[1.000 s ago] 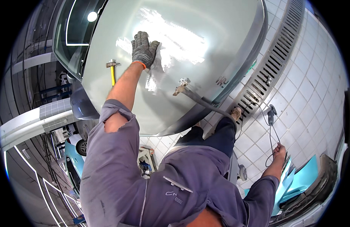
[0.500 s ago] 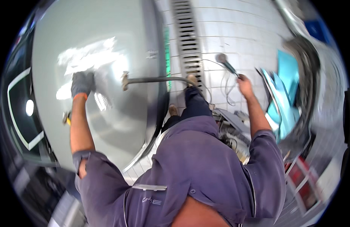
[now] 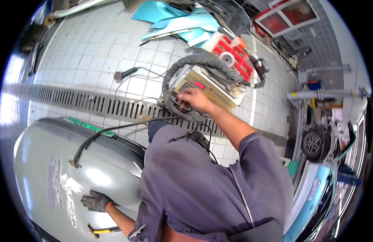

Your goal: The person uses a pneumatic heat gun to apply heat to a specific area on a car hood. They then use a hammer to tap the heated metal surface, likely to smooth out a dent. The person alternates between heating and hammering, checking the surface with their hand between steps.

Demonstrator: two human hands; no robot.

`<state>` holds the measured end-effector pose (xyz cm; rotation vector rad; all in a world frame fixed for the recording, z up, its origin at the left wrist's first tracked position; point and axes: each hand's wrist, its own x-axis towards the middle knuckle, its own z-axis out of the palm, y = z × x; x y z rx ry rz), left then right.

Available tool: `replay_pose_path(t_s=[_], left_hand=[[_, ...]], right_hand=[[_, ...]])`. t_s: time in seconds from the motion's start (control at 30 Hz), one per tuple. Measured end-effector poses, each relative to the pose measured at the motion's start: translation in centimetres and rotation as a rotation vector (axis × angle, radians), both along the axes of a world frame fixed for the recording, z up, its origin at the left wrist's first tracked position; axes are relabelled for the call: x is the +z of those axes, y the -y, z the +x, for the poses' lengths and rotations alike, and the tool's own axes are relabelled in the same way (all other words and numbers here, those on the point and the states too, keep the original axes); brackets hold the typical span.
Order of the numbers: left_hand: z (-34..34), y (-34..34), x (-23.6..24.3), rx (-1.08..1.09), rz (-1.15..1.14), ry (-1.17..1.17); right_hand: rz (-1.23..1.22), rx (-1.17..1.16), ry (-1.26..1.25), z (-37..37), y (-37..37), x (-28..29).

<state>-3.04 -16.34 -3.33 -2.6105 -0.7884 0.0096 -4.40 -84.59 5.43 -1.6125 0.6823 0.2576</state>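
Basically gloved left hand (image 3: 97, 201) spread wide on hood (image 3: 124, 181); right hand (image 3: 191, 101) off hood's front near boxy machine (image 3: 214, 89), fingers curled, can't tell grip; palm best flat, light

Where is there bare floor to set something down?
Mainly the white tiles left of the grinder, bordered by the long grate; also a smaller patch between grinder and turquoise panels. It's crowded around the boxy machine, where thick hose, red tray and right hand bunch up.
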Motion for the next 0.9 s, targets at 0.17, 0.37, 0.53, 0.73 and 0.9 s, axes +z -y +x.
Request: replay_pose_path(t_s=[0.17, 0.37, 0.53, 0.73, 0.9], left_hand=[[0.0, 0.5, 1.7, -0.032, 0.034, -0.006], [3.8, -0.7, 4.8, 0.120, -0.375, -0.219], [9.7, -2.0, 2.8, 0.066, -1.315, 0.336], [9.7, 14.5, 5.6, -0.441, -0.901, -0.046], [12.8, 30.5, 10.6, -0.705, -0.842, -0.320]], right_hand=[[0.264, -1.151, 0.492, -10.3, 14.4, 1.6], [0.950, -1.477, 1.033, -12.9, 29.4, 6.2], [0.972, -1.450, 0.999, -13.9, 37.5, 0.2], [1.230, -1.444, 0.890, -13.6, 39.0, -2.7], [0.885, -1.326, 0.974, -13.2, 36.4, -5.7]])
